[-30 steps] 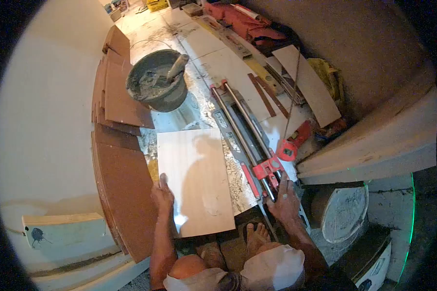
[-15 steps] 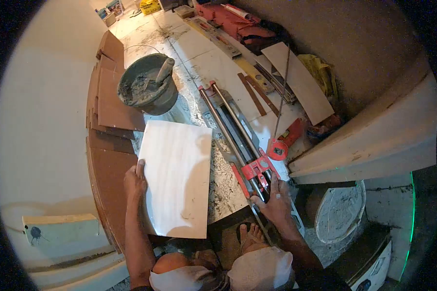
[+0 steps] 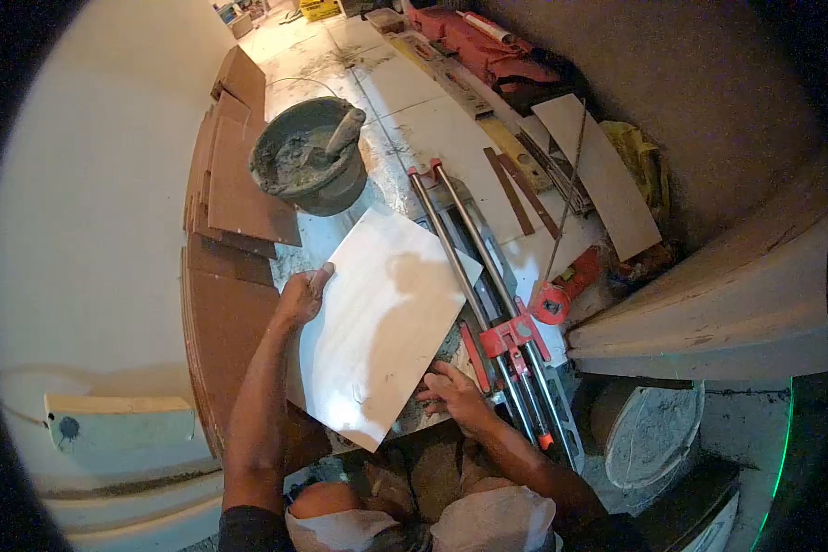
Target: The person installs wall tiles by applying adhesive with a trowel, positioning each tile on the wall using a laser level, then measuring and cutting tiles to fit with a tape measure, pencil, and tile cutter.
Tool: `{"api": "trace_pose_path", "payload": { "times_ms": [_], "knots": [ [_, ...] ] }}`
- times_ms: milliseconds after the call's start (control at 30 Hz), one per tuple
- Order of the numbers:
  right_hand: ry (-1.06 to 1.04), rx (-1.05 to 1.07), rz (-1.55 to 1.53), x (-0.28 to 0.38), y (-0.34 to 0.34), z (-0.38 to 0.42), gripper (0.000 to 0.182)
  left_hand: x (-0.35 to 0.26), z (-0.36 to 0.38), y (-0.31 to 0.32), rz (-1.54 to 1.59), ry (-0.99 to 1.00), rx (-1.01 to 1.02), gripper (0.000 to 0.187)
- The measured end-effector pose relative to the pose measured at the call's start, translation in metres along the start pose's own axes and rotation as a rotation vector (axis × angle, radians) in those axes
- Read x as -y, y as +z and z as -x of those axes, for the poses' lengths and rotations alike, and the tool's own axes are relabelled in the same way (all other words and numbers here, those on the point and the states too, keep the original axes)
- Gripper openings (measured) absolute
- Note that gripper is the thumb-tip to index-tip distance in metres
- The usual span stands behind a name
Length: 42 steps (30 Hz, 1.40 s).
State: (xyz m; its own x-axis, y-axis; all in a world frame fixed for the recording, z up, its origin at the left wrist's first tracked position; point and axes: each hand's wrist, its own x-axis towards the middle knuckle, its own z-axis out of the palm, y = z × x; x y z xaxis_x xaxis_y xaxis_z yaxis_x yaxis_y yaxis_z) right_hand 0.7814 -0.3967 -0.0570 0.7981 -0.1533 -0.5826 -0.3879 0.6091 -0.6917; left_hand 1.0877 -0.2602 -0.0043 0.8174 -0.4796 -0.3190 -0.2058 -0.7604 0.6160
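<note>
My left hand [image 3: 305,296] grips the upper left edge of a pale, glossy tile [image 3: 377,313], thumb on its face. The tile is turned at an angle, its far right corner reaching under the rail of a manual tile cutter [image 3: 476,267]. Close by the tile's lower right edge is my right hand [image 3: 455,397], its fingers loosely spread and nothing in them. The cutter's red carriage [image 3: 508,339] sits at the near end of its two metal rails, just right of that hand.
A bucket of mortar [image 3: 308,156] with a trowel handle stands ahead. Brown-backed tiles [image 3: 239,322] lean along the left wall. To the right lie a red tape measure [image 3: 550,304], a tile strip [image 3: 603,175] and a yellow level [image 3: 515,161]. A round lid-like disc [image 3: 655,437] rests lower right.
The tile has swung clockwise, its far end now reaching under the cutter rail. My right hand has left the cutter's carriage and come left to the tile's edge. The view has shifted slightly.
</note>
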Motion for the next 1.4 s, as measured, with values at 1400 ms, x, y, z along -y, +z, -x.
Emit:
{"api": "trace_pose_path", "payload": {
  "times_ms": [1400],
  "knots": [
    [0.025,-0.016,-0.191,-0.023,0.018,-0.073,0.037,-0.043,-0.127,0.057,-0.389,0.247,0.158,0.061]
  ]
}}
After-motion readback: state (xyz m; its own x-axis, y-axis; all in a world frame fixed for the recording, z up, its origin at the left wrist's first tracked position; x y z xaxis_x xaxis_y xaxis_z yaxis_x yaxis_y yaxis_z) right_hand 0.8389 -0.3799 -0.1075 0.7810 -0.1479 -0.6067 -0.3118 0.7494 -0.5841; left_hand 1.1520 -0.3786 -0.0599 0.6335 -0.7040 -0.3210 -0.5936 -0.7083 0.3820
